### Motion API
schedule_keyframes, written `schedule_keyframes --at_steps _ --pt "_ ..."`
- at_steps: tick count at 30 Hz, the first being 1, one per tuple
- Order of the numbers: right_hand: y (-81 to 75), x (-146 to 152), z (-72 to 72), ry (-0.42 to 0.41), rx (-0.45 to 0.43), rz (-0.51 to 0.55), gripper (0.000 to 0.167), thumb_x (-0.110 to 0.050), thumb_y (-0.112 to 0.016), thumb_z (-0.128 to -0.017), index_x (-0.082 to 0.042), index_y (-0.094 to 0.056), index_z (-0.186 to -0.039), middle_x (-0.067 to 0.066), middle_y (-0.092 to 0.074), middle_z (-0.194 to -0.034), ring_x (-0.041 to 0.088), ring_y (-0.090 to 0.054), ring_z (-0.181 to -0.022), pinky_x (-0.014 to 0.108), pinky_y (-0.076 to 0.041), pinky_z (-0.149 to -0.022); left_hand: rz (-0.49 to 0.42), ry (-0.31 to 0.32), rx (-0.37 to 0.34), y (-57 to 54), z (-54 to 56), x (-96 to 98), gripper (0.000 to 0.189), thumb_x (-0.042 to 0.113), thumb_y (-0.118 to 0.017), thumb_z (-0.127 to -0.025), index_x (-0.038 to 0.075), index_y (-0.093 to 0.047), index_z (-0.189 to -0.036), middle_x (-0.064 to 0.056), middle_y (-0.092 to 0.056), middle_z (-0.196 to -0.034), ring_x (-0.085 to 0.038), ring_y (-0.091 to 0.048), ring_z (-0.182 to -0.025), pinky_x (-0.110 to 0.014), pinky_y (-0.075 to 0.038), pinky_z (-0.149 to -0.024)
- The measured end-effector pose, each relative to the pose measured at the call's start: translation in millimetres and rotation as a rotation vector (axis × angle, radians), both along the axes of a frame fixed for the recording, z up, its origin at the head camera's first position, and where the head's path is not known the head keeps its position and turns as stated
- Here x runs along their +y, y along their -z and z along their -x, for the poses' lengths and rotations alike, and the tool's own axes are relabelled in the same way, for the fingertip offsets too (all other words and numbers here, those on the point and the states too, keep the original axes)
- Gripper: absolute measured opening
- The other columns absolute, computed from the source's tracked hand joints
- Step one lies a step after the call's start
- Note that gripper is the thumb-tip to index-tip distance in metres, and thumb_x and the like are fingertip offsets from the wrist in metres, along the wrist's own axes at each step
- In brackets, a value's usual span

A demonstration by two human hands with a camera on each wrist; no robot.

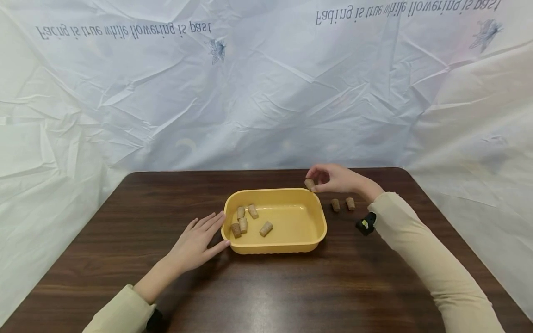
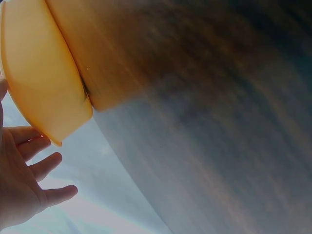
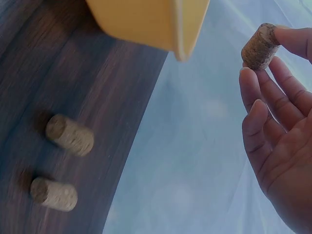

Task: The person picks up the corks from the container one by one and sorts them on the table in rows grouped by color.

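Right hand [image 1: 338, 179] pinches cork [image 1: 309, 184] between thumb and fingertips; tub [image 1: 297, 226] just left, two loose corks [image 1: 335, 205] nearside. Left hand [image 1: 195, 244], fingers spread, touches tub. Likely mid-transfer; next calls for leftward shift, release.

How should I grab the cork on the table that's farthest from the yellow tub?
Probably pinch the farthest cork by its rounded long sides, around the middle, coming from above. It appears to lie on its side, so those curved sides face sideways, and the neighbouring cork leaves a gap beside it.
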State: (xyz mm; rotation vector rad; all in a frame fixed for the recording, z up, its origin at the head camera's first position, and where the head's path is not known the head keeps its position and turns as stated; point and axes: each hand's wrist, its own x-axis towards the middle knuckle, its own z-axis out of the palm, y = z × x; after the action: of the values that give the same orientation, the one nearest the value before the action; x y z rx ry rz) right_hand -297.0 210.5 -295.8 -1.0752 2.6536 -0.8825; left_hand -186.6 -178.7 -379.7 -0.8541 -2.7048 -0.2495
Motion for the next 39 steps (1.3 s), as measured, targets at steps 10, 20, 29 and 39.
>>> schedule_keyframes --at_steps 10,20,29,39 --pt "9.9 31.9 -5.9 0.032 -0.005 0.014 0.03 -0.021 -0.062 -0.083 -0.01 -0.055 -0.109 0.001 -0.057 -0.095 0.017 -0.051 -0.077 0.037 -0.042 -0.07 0.003 -0.004 -0.003 0.3 0.4 -0.2 0.067 0.053 -0.045 -0.086 0.007 -0.039 -0.134 -0.008 -0.038 -0.135 -0.027 -0.034 -0.122 -0.054 -0.023 -0.094" --pt "26.0 62.3 -19.1 0.096 0.032 0.009 0.032 -0.016 -0.064 -0.082 -0.008 -0.055 -0.111 0.001 -0.057 -0.098 0.016 -0.051 -0.079 0.036 -0.042 -0.067 0.002 -0.005 -0.011 0.2 0.0 0.2 0.067 0.053 -0.045 -0.086 0.008 -0.039 -0.135 -0.007 -0.037 -0.135 -0.025 -0.033 -0.123 -0.054 -0.023 -0.094" --pt "49.1 91.8 -26.0 0.178 0.041 0.013 0.029 -0.018 -0.063 -0.083 -0.008 -0.056 -0.109 0.001 -0.057 -0.094 0.015 -0.052 -0.075 0.032 -0.045 -0.065 -0.001 -0.002 -0.011 -0.9 0.1 0.3 0.067 0.053 -0.045 -0.086 0.008 -0.038 -0.135 -0.006 -0.037 -0.135 -0.025 -0.033 -0.123 -0.054 -0.023 -0.094" --pt "66.6 112.1 -32.8 0.248 0.02 0.047 0.037 -0.019 -0.061 -0.084 0.0 -0.053 -0.115 0.009 -0.057 -0.102 0.018 -0.054 -0.08 0.034 -0.046 -0.064 -0.001 -0.007 -0.019 -0.8 -0.2 0.0 0.067 0.053 -0.045 -0.086 0.008 -0.038 -0.135 -0.006 -0.037 -0.135 -0.025 -0.032 -0.123 -0.053 -0.023 -0.095"
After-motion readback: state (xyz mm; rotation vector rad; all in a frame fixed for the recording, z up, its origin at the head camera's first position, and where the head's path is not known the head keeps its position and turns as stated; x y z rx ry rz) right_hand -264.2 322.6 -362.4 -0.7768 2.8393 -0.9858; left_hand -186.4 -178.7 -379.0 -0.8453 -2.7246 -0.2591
